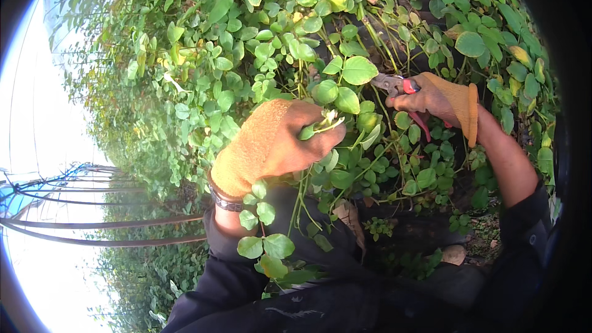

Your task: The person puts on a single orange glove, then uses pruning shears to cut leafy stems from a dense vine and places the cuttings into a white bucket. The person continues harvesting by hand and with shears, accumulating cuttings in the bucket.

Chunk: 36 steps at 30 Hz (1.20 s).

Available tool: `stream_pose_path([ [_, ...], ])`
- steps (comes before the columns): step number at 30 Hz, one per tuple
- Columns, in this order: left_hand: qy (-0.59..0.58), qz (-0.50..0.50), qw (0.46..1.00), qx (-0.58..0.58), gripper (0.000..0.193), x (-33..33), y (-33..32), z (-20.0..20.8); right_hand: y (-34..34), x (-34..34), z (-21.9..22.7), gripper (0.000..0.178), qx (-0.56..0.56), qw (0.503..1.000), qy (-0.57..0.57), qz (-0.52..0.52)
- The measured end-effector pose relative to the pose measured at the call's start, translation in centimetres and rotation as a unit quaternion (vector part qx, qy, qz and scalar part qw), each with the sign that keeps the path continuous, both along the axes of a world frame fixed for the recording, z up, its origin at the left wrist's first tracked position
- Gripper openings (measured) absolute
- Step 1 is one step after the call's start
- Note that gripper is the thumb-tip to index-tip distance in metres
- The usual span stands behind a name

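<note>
My left hand (277,142), in an orange-brown work glove, is closed round leafy stems (300,203). A pale stem end pokes out by the thumb, and green leaves (277,246) trail below the wrist. On the right, my right hand (436,100), gloved alike, grips pruning shears (388,82) with red handles. Their metal blades point left into the foliage, beside a large green leaf (359,70). Whether the blades touch a stem, I cannot tell.
Dense leafy bushes (222,43) surround both hands, with some yellowing leaves. Thin green canes (382,43) rise behind the shears. Curved dark poles (105,223) cross the left side before a bright sky. A dry brown leaf (454,254) lies low on the right.
</note>
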State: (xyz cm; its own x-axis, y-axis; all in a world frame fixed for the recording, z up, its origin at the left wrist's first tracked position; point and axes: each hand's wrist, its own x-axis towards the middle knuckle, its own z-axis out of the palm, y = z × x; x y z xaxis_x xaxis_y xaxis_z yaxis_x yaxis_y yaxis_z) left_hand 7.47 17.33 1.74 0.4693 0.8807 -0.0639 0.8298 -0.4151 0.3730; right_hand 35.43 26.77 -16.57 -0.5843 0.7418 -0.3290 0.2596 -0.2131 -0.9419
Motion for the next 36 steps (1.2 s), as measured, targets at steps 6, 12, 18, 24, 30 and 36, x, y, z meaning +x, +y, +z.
stream_pose_path([
  [6, 0.039, -0.007, 0.998, -0.043, 0.018, -0.2, 0.4, 1.1, -2.0, -0.3, 2.9, 0.032, -0.050, 0.998, -0.038, -0.002],
  [12, -0.245, 0.101, 0.964, -0.034, 0.021, -1.5, -1.8, 3.1, -3.3, -0.4, 5.5, 0.026, -0.018, 0.986, -0.148, 0.075],
  [18, -0.391, 0.188, 0.799, 0.417, 0.040, -2.6, 0.9, 3.8, -0.7, 0.2, 6.3, 0.025, 0.080, 0.990, -0.077, 0.090],
  [24, -0.557, 0.056, 0.778, 0.285, 0.048, 6.6, 9.5, 7.4, 0.0, -1.5, 10.3, 0.031, -0.005, 0.992, 0.122, 0.035],
  [30, -0.622, -0.126, 0.761, 0.131, 0.057, 31.5, 8.0, 13.2, -0.9, -1.6, 14.6, 0.036, 0.149, 0.986, -0.075, 0.008],
  [36, -0.221, -0.600, 0.768, -0.040, 0.069, 49.6, -2.5, 7.3, -1.2, -1.3, 14.9, 0.032, 0.164, 0.981, -0.100, -0.025],
])
